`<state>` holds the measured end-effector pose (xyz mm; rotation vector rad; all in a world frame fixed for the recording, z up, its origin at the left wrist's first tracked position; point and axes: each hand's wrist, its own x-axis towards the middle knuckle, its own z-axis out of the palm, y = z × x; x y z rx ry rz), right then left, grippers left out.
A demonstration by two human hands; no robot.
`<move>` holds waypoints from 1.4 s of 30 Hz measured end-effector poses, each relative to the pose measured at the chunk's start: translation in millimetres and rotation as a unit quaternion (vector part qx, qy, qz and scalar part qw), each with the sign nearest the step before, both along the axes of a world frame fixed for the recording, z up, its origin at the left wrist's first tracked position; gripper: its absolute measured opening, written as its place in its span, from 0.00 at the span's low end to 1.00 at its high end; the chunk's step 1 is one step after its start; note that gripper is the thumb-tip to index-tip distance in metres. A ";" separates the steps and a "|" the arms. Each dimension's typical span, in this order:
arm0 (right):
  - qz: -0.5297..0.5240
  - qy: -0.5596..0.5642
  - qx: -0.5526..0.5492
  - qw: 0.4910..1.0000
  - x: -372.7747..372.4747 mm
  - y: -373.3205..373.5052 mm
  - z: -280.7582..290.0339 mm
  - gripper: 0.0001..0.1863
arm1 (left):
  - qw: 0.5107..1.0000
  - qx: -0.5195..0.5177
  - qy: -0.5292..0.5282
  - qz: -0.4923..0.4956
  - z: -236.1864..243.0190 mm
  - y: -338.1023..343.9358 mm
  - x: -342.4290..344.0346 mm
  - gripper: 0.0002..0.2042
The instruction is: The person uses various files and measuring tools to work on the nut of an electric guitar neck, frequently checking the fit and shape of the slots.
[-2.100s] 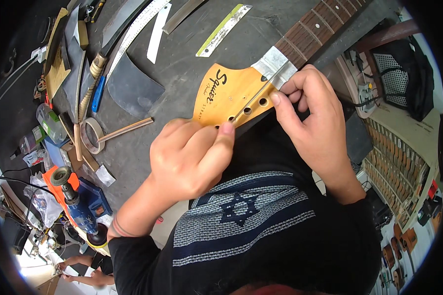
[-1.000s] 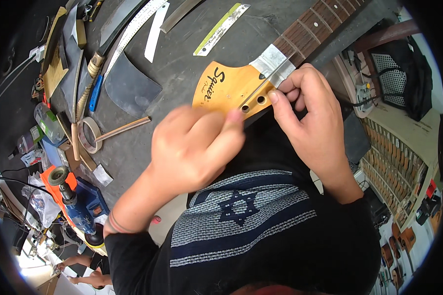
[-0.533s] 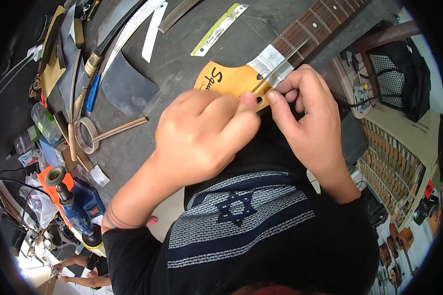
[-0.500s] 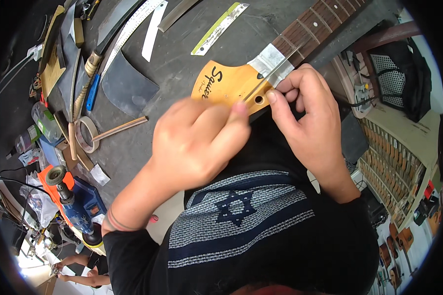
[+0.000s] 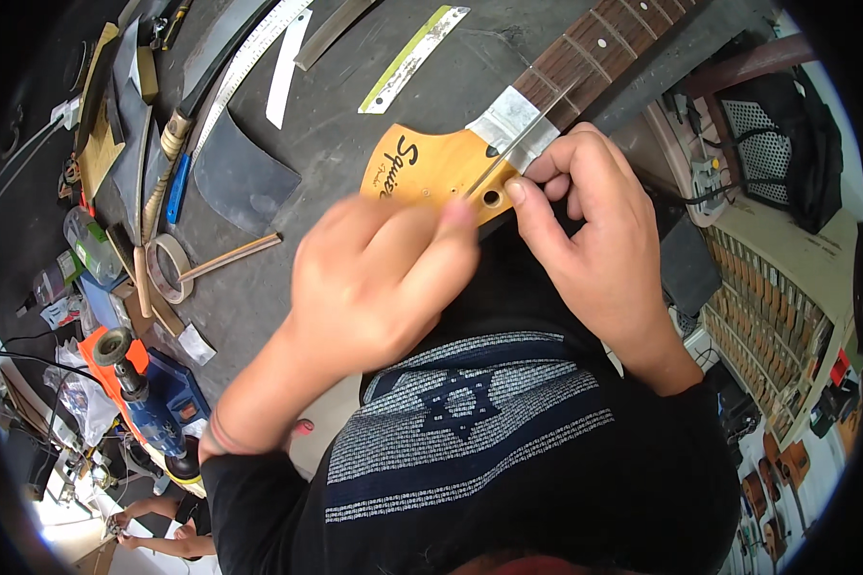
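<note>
A guitar neck has an orange-yellow headstock (image 5: 390, 163) with black lettering and round holes, a dark fretboard (image 5: 598, 54) and silver tape (image 5: 508, 120) wrapped beside the nut. A thin metal rod (image 5: 564, 98) lies diagonally across the tape and over the headstock. My left hand (image 5: 374, 283), motion-blurred, pinches the rod's lower end over the headstock, thumb toward the holes. My right hand (image 5: 599, 249) grips the headstock's edge beside the tape, thumb near a hole, fingers curled close to the rod.
The dark bench (image 5: 336, 163) holds rulers (image 5: 412, 59), a grey scraper sheet (image 5: 240, 172), a blue-handled tool (image 5: 179, 187), a tape roll (image 5: 170, 268) and a blue-orange power tool (image 5: 158, 417). A drawer cabinet (image 5: 758, 335) stands right. Another person's arms (image 5: 163, 544) show lower left.
My left hand has slid up-right along the rod, then slightly back down-left. The neck and my right hand have shifted slightly left; the right hand keeps its grip.
</note>
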<state>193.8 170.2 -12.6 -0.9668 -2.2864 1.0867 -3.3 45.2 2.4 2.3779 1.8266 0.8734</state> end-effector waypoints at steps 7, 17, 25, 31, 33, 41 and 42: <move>-0.008 0.007 -0.007 1.000 1.5 0.3 -1.3 0.12 | 0.999 -0.038 0.002 0.000 0.3 -20.6 -3.0 0.14; -0.015 0.015 -0.022 1.000 0.8 0.1 -2.0 0.11 | 1.000 -0.008 -0.017 0.001 -0.3 -8.1 -0.7 0.08; -0.012 0.010 -0.017 1.000 0.7 0.6 0.2 0.11 | 1.000 0.003 -0.012 -0.015 -5.7 21.1 2.4 0.10; -0.004 0.015 -0.006 1.000 -0.9 -0.7 -0.9 0.11 | 1.000 -0.013 -0.005 0.006 0.9 -3.2 -0.4 0.09; -0.003 0.005 -0.005 1.000 -0.7 0.9 -0.2 0.12 | 1.000 0.007 -0.007 -0.007 -4.1 25.5 2.8 0.09; -0.006 0.005 -0.019 1.000 -0.4 -0.7 -0.6 0.12 | 0.999 -0.032 -0.008 0.008 -0.4 -6.6 0.0 0.11; -0.007 0.006 -0.018 1.000 -0.4 -0.7 0.2 0.12 | 1.000 -0.006 -0.013 -0.002 -1.5 6.8 0.7 0.13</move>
